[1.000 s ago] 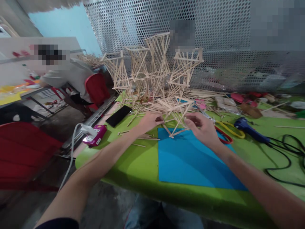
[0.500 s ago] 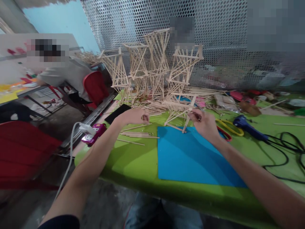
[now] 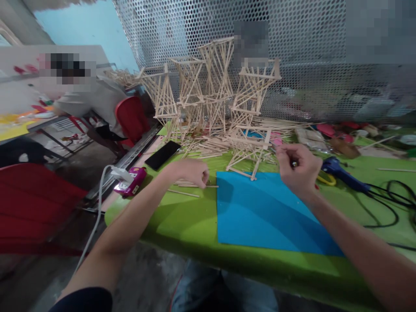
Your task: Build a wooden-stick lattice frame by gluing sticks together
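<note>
My left hand [image 3: 194, 172] is closed, its fingers curled down just over a few thin wooden sticks [image 3: 183, 193] lying on the green table cover. Whether it grips one of them is hidden. My right hand [image 3: 299, 168] is closed in a pinch above the far right part of the blue sheet [image 3: 256, 212]; what it holds, if anything, I cannot make out. Between the hands, a small frame of glued sticks [image 3: 247, 158] stands at the sheet's back edge. Behind it rise several tall twisted stick towers [image 3: 217, 86].
A black phone [image 3: 162, 155] and a purple power socket [image 3: 131, 182] with a white cable lie left. A blue glue gun [image 3: 346, 175] with black cord lies right. Loose sticks [image 3: 211, 147] pile behind. A perforated metal screen [image 3: 302, 39] backs the table. A person sits far left.
My left hand has come down and nearer, over the loose sticks. My right hand has moved right, away from the small stick frame, which stays standing. The phone shows more fully.
</note>
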Action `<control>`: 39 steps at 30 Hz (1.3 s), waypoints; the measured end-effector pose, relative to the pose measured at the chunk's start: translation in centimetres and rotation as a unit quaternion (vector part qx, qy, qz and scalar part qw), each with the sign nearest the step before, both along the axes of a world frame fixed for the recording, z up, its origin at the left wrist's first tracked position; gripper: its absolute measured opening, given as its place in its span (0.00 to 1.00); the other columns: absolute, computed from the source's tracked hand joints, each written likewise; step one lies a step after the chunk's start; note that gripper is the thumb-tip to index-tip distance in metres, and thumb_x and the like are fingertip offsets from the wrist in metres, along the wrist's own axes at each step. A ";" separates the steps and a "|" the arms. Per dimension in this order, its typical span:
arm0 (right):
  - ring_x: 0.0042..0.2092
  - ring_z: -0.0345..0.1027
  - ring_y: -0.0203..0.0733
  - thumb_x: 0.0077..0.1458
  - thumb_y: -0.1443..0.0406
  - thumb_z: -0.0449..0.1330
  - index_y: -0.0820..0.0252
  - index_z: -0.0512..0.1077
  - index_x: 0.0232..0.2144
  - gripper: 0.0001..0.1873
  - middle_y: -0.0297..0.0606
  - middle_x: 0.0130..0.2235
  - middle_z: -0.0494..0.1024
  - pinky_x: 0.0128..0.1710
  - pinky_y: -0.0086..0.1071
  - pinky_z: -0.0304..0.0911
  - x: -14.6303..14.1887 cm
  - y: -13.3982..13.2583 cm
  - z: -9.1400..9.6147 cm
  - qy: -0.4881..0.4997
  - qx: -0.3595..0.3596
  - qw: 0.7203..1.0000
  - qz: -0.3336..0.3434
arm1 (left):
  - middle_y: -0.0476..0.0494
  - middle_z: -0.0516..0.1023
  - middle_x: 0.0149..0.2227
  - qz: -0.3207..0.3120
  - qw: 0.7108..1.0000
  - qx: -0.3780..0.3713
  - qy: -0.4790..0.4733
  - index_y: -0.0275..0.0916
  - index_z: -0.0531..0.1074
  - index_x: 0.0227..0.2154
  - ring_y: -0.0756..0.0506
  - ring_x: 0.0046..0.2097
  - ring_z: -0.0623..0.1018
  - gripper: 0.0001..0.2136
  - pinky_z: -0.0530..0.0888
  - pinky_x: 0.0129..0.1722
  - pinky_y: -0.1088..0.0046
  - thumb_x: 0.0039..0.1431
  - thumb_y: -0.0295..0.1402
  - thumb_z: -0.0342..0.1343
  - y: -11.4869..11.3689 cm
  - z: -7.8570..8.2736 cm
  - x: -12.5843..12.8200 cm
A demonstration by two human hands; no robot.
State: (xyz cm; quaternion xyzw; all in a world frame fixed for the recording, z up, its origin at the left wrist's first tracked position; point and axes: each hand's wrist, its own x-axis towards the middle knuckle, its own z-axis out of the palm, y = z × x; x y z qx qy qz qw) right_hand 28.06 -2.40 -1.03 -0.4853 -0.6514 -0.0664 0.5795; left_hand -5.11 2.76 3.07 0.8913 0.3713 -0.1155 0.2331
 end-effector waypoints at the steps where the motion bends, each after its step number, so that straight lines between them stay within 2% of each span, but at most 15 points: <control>1: 0.22 0.62 0.37 0.65 0.57 0.62 0.56 0.78 0.36 0.11 0.34 0.24 0.75 0.24 0.34 0.59 -0.1 -0.2 -0.1 -0.025 0.006 1.000 0.006 | 0.48 0.85 0.36 0.004 1.000 0.001 0.005 0.45 0.84 0.33 0.46 0.34 0.78 0.08 0.65 0.33 0.71 0.51 0.38 0.64 -0.1 0.3 0.0; 3: 0.22 0.64 0.36 0.65 0.60 0.62 0.56 0.79 0.36 0.08 0.32 0.23 0.76 0.25 0.33 0.61 -0.3 -0.6 -0.2 -0.075 0.010 0.997 0.036 | 0.48 0.85 0.37 0.007 1.000 0.006 0.005 0.44 0.84 0.33 0.47 0.36 0.78 0.08 0.64 0.32 0.72 0.51 0.37 0.63 -0.2 0.9 -0.1; 5: 0.22 0.66 0.35 0.64 0.62 0.63 0.55 0.80 0.37 0.06 0.32 0.24 0.79 0.26 0.31 0.63 -0.6 -1.0 -0.2 -0.126 0.001 0.987 0.097 | 0.48 0.83 0.34 -0.005 1.000 0.008 -0.023 0.43 0.84 0.32 0.48 0.33 0.75 0.07 0.62 0.31 0.71 0.52 0.36 0.63 -0.3 1.4 0.0; 8: 0.26 0.73 0.36 0.66 0.62 0.62 0.55 0.81 0.39 0.07 0.34 0.32 0.84 0.30 0.30 0.66 -1.5 -1.7 0.3 -0.176 -0.083 0.955 0.222 | 0.50 0.72 0.24 -0.034 0.991 -0.022 -0.126 0.41 0.83 0.34 0.51 0.26 0.64 0.08 0.56 0.28 0.70 0.56 0.36 0.61 -0.9 1.8 0.6; 10: 0.31 0.76 0.37 0.67 0.59 0.62 0.55 0.81 0.43 0.10 0.36 0.37 0.86 0.32 0.29 0.68 -2.3 -2.1 0.6 -0.176 -0.171 0.926 0.286 | 0.53 0.65 0.22 -0.024 0.971 -0.059 -0.229 0.40 0.81 0.36 0.52 0.25 0.59 0.09 0.55 0.28 0.71 0.58 0.38 0.61 -1.5 1.5 1.6; 12: 0.32 0.77 0.38 0.66 0.56 0.63 0.57 0.81 0.43 0.12 0.37 0.37 0.86 0.33 0.29 0.68 -3.2 -2.4 0.6 -0.160 -0.238 0.901 0.326 | 0.53 0.65 0.24 0.001 0.941 -0.086 -0.328 0.39 0.80 0.38 0.52 0.26 0.60 0.11 0.56 0.29 0.73 0.60 0.41 0.61 -2.4 0.9 2.8; 15: 0.31 0.75 0.38 0.65 0.55 0.64 0.59 0.80 0.38 0.13 0.37 0.32 0.83 0.32 0.29 0.67 -4.4 -2.7 0.2 -0.122 -0.275 0.885 0.356 | 0.52 0.67 0.27 0.029 0.904 -0.082 -0.419 0.37 0.78 0.39 0.53 0.28 0.62 0.13 0.59 0.29 0.75 0.62 0.43 0.60 -3.5 -0.5 4.8; 19: 0.28 0.72 0.38 0.65 0.55 0.64 0.59 0.80 0.31 0.16 0.36 0.26 0.81 0.28 0.29 0.64 -4.8 -2.5 -0.5 -0.092 -0.269 0.905 0.318 | 0.54 0.65 0.25 0.047 0.890 -0.025 -0.453 0.37 0.79 0.41 0.52 0.28 0.64 0.15 0.60 0.29 0.76 0.65 0.45 0.60 -3.8 -2.3 6.5; 21: 0.30 0.75 0.39 0.65 0.55 0.64 0.59 0.81 0.32 0.15 0.37 0.30 0.83 0.31 0.31 0.67 -4.2 -2.0 -0.5 -0.096 -0.254 0.915 0.300 | 0.53 0.68 0.26 0.060 0.886 0.019 -0.459 0.38 0.78 0.46 0.52 0.28 0.67 0.17 0.63 0.30 0.76 0.66 0.47 0.60 -3.3 -3.0 6.7; 24: 0.39 0.80 0.44 0.66 0.56 0.62 0.56 0.83 0.38 0.13 0.40 0.40 0.87 0.42 0.36 0.73 -2.7 -0.9 -0.4 -0.096 -0.239 0.925 0.279 | 0.47 0.79 0.34 0.074 0.896 0.136 -0.417 0.39 0.78 0.47 0.50 0.32 0.74 0.16 0.69 0.34 0.74 0.70 0.46 0.57 -1.8 -3.9 6.3; 26: 0.42 0.82 0.47 0.66 0.55 0.61 0.57 0.84 0.38 0.15 0.41 0.43 0.87 0.45 0.38 0.74 -1.7 -0.1 -0.3 -0.088 -0.243 0.933 0.249 | 0.45 0.83 0.44 0.087 0.910 0.214 -0.343 0.41 0.80 0.45 0.49 0.36 0.77 0.13 0.71 0.39 0.73 0.71 0.43 0.56 -0.7 -4.4 5.9; 27: 0.42 0.82 0.48 0.66 0.55 0.61 0.57 0.84 0.38 0.15 0.42 0.44 0.87 0.45 0.38 0.74 -1.2 0.3 -0.4 -0.086 -0.248 0.937 0.230 | 0.45 0.83 0.47 0.096 0.919 0.228 -0.307 0.42 0.81 0.46 0.49 0.37 0.78 0.13 0.72 0.39 0.72 0.71 0.43 0.56 -0.2 -4.6 5.8; 32: 0.39 0.81 0.48 0.66 0.56 0.59 0.58 0.84 0.38 0.16 0.41 0.41 0.87 0.38 0.36 0.72 -0.7 1.4 -0.8 -0.086 -0.256 0.949 0.164 | 0.45 0.83 0.52 0.094 0.948 0.221 -0.208 0.43 0.81 0.49 0.49 0.39 0.80 0.15 0.72 0.35 0.74 0.71 0.44 0.56 0.9 -5.2 6.1; 36: 0.26 0.74 0.40 0.68 0.54 0.58 0.57 0.80 0.30 0.19 0.36 0.29 0.83 0.32 0.34 0.67 -1.5 1.4 -1.2 -0.073 -0.283 0.945 0.148 | 0.48 0.84 0.49 0.092 0.953 0.213 -0.192 0.47 0.81 0.49 0.47 0.41 0.81 0.13 0.71 0.33 0.75 0.70 0.45 0.58 1.1 -5.7 6.6; 39: 0.23 0.71 0.38 0.68 0.54 0.58 0.57 0.75 0.26 0.21 0.33 0.24 0.79 0.31 0.32 0.65 -1.9 1.3 -1.3 -0.066 -0.299 0.941 0.144 | 0.50 0.83 0.50 0.088 0.957 0.204 -0.185 0.48 0.81 0.48 0.47 0.42 0.81 0.11 0.71 0.33 0.75 0.70 0.42 0.57 1.2 -6.2 6.8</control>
